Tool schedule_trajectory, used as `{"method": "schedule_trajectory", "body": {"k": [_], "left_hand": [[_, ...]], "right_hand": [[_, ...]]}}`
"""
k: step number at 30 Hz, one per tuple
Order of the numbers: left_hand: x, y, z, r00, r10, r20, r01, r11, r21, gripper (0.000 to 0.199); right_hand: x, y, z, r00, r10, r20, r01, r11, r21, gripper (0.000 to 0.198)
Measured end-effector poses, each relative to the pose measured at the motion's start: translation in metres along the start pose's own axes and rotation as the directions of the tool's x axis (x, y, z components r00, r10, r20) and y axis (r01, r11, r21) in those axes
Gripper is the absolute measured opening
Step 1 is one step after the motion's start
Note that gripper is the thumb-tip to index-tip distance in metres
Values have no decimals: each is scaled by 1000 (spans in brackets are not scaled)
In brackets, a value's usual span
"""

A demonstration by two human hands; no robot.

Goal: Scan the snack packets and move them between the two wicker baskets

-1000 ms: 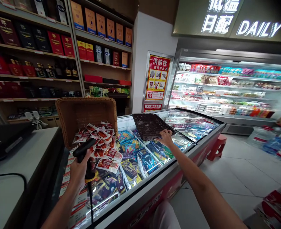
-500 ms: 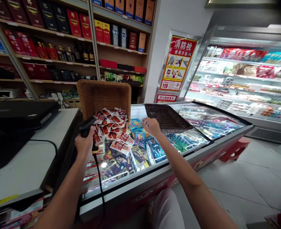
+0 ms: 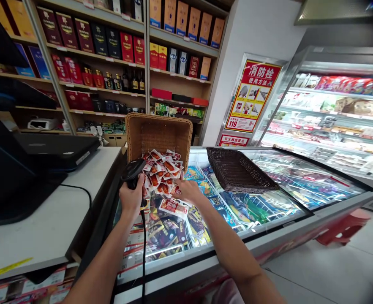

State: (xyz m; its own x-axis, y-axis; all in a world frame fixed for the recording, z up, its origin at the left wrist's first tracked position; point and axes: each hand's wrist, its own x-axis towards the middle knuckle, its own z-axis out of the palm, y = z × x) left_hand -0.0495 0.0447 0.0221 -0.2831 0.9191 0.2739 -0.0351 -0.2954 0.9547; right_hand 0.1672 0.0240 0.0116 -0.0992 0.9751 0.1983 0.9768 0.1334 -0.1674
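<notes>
My left hand [image 3: 132,195] is wrapped around the handle of a black barcode scanner [image 3: 133,169], whose head points toward the pile on its right. A dark cord hangs down from the scanner. Beside it, a heap of small red-and-white sausage packets [image 3: 161,171] spills from a tipped light-brown wicker basket [image 3: 157,131] onto the freezer's glass top. At the heap's lower right edge my right hand [image 3: 188,191] has its fingers closed at a sausage packet [image 3: 176,192], partly covering it. Another loose sausage packet [image 3: 173,207] lies flat on the glass just below.
A dark brown woven basket [image 3: 237,169] rests on the chest freezer [image 3: 268,202] to the right. At the left is a white counter [image 3: 43,198] with black equipment. Shelves of boxed bottles [image 3: 104,40] stand behind. A red stool [image 3: 344,228] sits on the floor at right.
My right hand has moved left and down from near the dark basket to the packets at the heap's edge. The view has turned slightly left. My left hand still holds the scanner.
</notes>
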Motion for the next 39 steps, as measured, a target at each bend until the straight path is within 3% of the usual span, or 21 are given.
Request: {"method": "schedule_trajectory", "body": {"k": [7,11,14,17,20,23,25,28,32,35,37,39], "left_hand": [[-4,18,8,988,-120,97,134,979,-153,46],[13,50,18,967,-157,200,165,986,-26,46],[27,74,24,962,-35,270,8,995,99,44],[32,82,23,956,114,270,-209,911,356,39],[25,70,18,949,183,255,-288,830,477,38],[7,49,17,964,60,259,-154,920,361,43],[-4,37,20,952,-1,307,-57,982,180,44],[-14,26,25,938,-34,344,35,999,3,46],[-19,24,24,927,-79,367,89,996,-13,47],[-20,25,20,923,-100,371,116,993,-21,49],[-19,25,18,923,-106,370,126,992,-30,50],[-17,25,16,920,-103,378,126,991,-35,50]], "right_hand": [[-2,16,1,998,-54,-12,55,995,87,66],[-3,24,-4,999,-46,17,44,990,135,69],[-4,30,-13,1000,16,3,-16,989,149,64],[-2,41,-24,981,60,-187,1,950,312,55],[5,53,-28,892,216,-396,97,764,638,43],[13,55,-22,827,394,-402,197,465,863,37],[17,51,-15,821,447,-355,224,320,921,38],[20,44,-8,852,444,-277,252,117,961,42],[22,38,-8,885,453,-109,234,-230,944,38],[23,40,-11,863,494,105,169,-477,862,25],[22,42,-13,841,512,173,168,-552,816,18],[20,43,-14,824,553,127,187,-476,859,18]]}}
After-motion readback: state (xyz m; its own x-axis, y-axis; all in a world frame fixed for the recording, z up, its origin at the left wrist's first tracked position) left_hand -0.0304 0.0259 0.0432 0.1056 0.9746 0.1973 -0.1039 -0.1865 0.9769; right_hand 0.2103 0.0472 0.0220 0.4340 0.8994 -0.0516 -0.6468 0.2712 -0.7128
